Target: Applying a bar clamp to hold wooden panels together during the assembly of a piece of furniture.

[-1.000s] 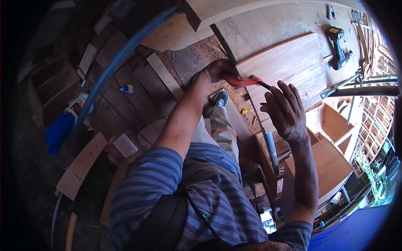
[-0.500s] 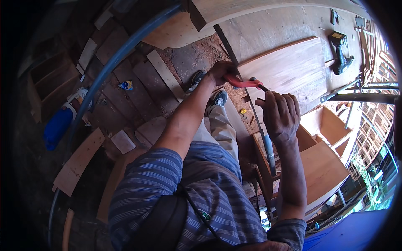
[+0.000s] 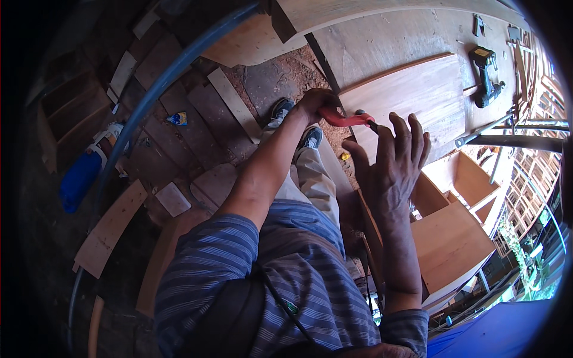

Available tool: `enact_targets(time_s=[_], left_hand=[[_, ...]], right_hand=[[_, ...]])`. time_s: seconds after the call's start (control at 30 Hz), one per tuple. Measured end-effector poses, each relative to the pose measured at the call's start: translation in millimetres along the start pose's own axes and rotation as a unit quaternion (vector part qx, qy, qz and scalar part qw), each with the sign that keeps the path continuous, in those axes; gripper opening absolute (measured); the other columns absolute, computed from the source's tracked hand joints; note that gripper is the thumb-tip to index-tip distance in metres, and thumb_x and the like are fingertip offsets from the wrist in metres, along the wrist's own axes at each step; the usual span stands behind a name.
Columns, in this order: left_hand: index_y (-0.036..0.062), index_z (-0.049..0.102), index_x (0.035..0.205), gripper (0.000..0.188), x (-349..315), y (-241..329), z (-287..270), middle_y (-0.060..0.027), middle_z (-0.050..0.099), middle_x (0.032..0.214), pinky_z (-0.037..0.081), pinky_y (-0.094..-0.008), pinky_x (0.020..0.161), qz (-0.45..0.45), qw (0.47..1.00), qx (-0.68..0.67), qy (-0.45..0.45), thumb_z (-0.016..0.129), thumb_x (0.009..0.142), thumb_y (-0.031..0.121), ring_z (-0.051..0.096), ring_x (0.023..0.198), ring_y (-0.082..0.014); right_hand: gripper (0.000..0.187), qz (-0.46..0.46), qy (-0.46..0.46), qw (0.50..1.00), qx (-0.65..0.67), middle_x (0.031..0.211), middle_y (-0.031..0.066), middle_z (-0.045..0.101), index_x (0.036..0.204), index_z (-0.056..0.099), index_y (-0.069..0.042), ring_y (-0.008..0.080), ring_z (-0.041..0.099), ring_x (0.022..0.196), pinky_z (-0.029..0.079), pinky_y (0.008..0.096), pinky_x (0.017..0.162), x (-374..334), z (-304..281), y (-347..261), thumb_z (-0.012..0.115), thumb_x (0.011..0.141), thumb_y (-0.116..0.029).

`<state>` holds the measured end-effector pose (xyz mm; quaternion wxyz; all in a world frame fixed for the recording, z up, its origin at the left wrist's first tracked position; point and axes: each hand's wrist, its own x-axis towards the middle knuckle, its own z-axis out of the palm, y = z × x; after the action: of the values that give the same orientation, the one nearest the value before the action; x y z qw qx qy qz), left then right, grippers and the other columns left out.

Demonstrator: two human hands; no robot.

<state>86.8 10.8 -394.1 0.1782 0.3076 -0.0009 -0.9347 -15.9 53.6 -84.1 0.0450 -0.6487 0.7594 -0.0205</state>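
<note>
My left hand is wrapped round the curved body of a red C-clamp at the near corner of a pale wooden board. Part of the clamp is hidden behind that hand's fingers. The board lies flat on a larger plywood worktop. My right hand is open, its thumb and fingers spread, just beside the dark screw end of the clamp. Nothing shows between its fingers.
A cordless drill lies on the worktop at the far right. A wooden cabinet carcass stands right of my right forearm. A blue-grey pipe arcs across the left. Planks and a blue bag lie on the floor.
My right hand has let go of the clamp's screw end; its closed fingers have spread open. My left hand stays on the clamp, and the board has not moved.
</note>
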Motion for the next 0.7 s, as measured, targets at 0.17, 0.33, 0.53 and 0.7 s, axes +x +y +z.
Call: enact_targets(time_s=[0.17, 0.33, 0.53, 0.7], left_hand=[[0.0026, 0.061, 0.077, 0.01, 6.1, 11.3, 11.6, -0.0102, 0.064, 0.072, 0.056, -0.0343, 0.065, -0.078, 0.989, 0.114, 0.048, 0.053, 0.082, 0.001, 0.065, 0.065, -0.0193], [-0.0008, 0.061, 0.088, 0.012, -1.4, 12.4, 13.8, -0.012, 0.065, 0.077, 0.056, -0.034, 0.061, -0.101, 0.981, 0.158, 0.052, 0.057, 0.077, -0.002, 0.065, 0.066, -0.0194], [0.0028, 0.059, 0.074, 0.009, -6.8, 11.3, 22.7, -0.0089, 0.062, 0.069, 0.055, -0.0319, 0.062, -0.114, 0.984, 0.125, 0.051, 0.054, 0.081, 0.002, 0.062, 0.061, -0.0182], [0.0047, 0.059, 0.071, 0.01, 9.3, 1.6, 0.5, -0.0064, 0.059, 0.066, 0.054, -0.0313, 0.06, -0.118, 0.987, 0.098, 0.055, 0.055, 0.079, 0.001, 0.06, 0.059, -0.0164]], right_hand=[[0.044, -0.018, 0.104, 0.992, 0.07, 0.11, 0.0104, 0.059, 0.084, 0.059, -0.007, 0.0343, 0.047, 0.12, 0.024, 0.055, 0.104, -3.9, 34.7, 14.9, 0.076, 0.071, -0.046], [0.028, -0.14, 0.068, 0.97, 0.185, 0.09, 0.0055, 0.062, 0.06, 0.049, -0.009, 0.0305, 0.055, 0.109, 0.03, 0.0547, 0.101, -3.9, 28.9, 41.1, 0.074, 0.072, -0.014], [0.079, 0.002, 0.088, 0.981, 0.175, 0.142, 0.0306, 0.029, 0.14, 0.028, -0.002, 0.0443, 0.032, 0.132, 0.031, 0.0491, 0.107, -6.9, 8.6, 30.0, 0.07, 0.073, -0.01], [0.068, 0.168, -0.072, 0.94, 0.287, 0.136, 0.0237, 0.044, 0.139, 0.032, 0.0, 0.0366, 0.043, 0.128, 0.034, 0.0435, 0.107, -28.4, 8.0, 23.5, 0.064, 0.081, -0.011]])
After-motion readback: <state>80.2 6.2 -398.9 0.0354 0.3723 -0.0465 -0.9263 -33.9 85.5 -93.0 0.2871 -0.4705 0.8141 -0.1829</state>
